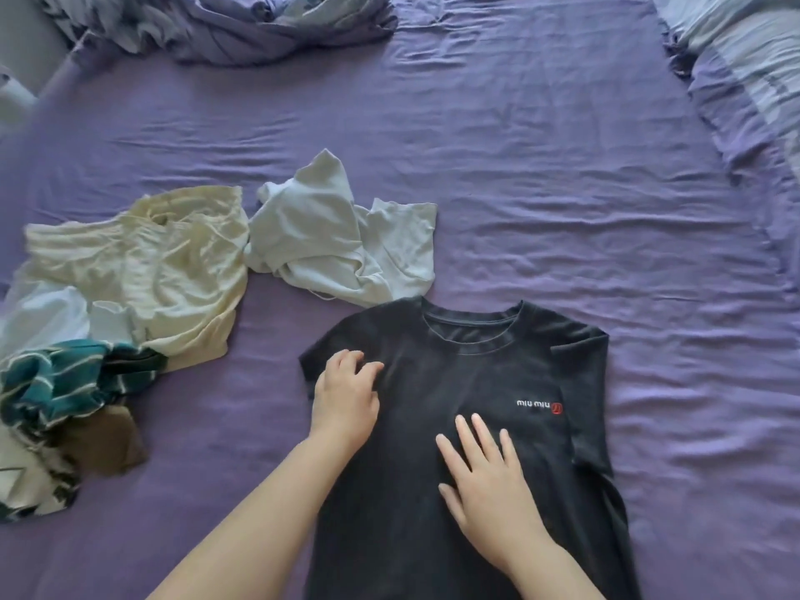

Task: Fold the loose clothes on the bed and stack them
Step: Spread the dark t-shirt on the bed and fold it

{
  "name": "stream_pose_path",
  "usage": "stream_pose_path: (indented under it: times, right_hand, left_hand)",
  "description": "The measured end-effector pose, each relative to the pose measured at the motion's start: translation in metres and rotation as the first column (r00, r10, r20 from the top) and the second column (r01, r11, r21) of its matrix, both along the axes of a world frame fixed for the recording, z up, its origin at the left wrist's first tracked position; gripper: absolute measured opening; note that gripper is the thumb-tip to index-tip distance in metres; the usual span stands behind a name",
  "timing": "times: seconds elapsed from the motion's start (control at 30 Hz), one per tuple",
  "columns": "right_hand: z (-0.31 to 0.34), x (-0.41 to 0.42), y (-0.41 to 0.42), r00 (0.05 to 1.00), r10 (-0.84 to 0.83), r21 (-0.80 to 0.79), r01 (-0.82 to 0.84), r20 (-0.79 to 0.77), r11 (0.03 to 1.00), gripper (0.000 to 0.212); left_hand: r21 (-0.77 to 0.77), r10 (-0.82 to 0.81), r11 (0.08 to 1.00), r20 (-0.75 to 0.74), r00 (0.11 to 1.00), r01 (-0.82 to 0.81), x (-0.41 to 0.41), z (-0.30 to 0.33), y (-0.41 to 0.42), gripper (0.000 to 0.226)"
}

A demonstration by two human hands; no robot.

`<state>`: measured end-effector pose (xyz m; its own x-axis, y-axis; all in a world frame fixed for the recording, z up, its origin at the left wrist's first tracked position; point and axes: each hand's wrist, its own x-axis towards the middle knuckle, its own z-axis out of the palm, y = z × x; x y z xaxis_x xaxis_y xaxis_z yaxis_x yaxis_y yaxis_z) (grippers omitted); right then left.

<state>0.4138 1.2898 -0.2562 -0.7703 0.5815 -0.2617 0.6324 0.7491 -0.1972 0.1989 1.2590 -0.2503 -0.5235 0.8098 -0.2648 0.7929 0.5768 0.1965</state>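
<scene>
A person's two bare hands work a black T-shirt (454, 426) spread face up on a bed covered with a wrinkled purple sheet (541, 188). The shirt lies in the near centre of the bed, its round collar pointing away from the wearer of the camera, its lower part running out of the bottom edge of the view. On the chest, toward the right side of the view, small white lettering reads "miu miu", printed upside down from this angle, with a small red emblem just beside it.

The left hand (344, 404) rests on the shirt near its left sleeve, the fingers (363, 365) curled and apparently gathering a little of the cloth; whether they truly pinch it cannot be told. The right hand (485, 478) lies flat on the middle of the shirt, its fingers straight and spread apart, pressing the fabric down.

Loose clothes wait to the left: a crumpled pale blue-white garment (342, 236) just beyond the shirt's shoulder, touching a cream garment (147, 270) beside it. Nearer the left edge sit a white piece (43, 313), a teal-and-white striped garment (65, 383) and a brown piece (104, 443), heaped together.

A rumpled lilac blanket (259, 28) lies at the far edge, and light blue striped bedding (744, 58) at the far right.
</scene>
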Motion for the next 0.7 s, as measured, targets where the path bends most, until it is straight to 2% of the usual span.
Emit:
stream_pose_path:
  times: [0.1,0.17,0.23,0.3,0.4,0.47,0.57,0.6,0.63,0.67,0.7]
  right_hand:
    - [0.001,-0.036,0.002,0.999,0.031,-0.004,-0.031,0.007,1.000,0.061]
    - [-0.001,-0.058,0.008,0.997,0.073,-0.024,-0.072,0.036,0.997,0.062]
    - [-0.011,-0.074,0.017,0.987,0.153,-0.052,-0.150,0.058,0.987,0.063]
    - [-0.018,-0.087,0.027,0.979,0.185,-0.076,-0.179,0.084,0.981,0.063]
    - [-0.021,-0.102,0.035,0.971,0.206,-0.078,-0.198,0.117,0.977,0.065]
    - [-0.021,-0.108,0.037,0.969,0.209,-0.088,-0.198,0.134,0.976,0.065]
    - [-0.017,-0.111,0.036,0.977,0.174,-0.102,-0.162,0.127,0.981,0.064]
    - [-0.015,-0.111,0.037,0.984,0.145,-0.102,-0.134,0.104,0.986,0.063]
    - [-0.013,-0.109,0.039,0.991,0.109,-0.094,-0.102,0.077,0.990,0.061]
    - [-0.010,-0.107,0.041,0.996,0.069,-0.085,-0.064,0.049,0.994,0.059]
    - [-0.008,-0.104,0.043,1.000,0.024,-0.081,-0.022,0.019,0.996,0.057]
  left_hand:
    - [-0.019,0.129,0.991,-0.021,0.991,-0.129,-0.030,-0.001,-0.010,0.063]
    - [-0.046,0.213,0.976,0.040,0.976,-0.211,-0.048,-0.003,-0.010,0.073]
    - [-0.062,0.271,0.962,0.087,0.959,-0.266,-0.063,-0.008,-0.007,0.074]
    - [-0.059,0.296,0.955,0.072,0.953,-0.292,-0.072,-0.010,-0.001,0.063]
    - [0.000,0.357,0.934,0.070,0.931,-0.358,-0.076,-0.010,0.005,0.032]
    - [0.023,0.414,0.907,0.125,0.901,-0.420,-0.076,-0.005,0.008,0.018]
    - [0.037,0.447,0.879,0.280,0.850,-0.475,-0.077,0.007,0.016,0.018]
    - [0.056,0.440,0.864,0.397,0.805,-0.500,-0.076,0.012,0.020,0.019]
    - [0.059,0.424,0.833,0.571,0.703,-0.550,-0.073,0.016,0.025,0.020]
    - [0.023,0.389,0.803,0.737,0.552,-0.596,-0.067,0.021,0.030,0.019]
    - [-0.024,0.348,0.793,0.838,0.420,-0.608,-0.061,0.025,0.035,0.017]
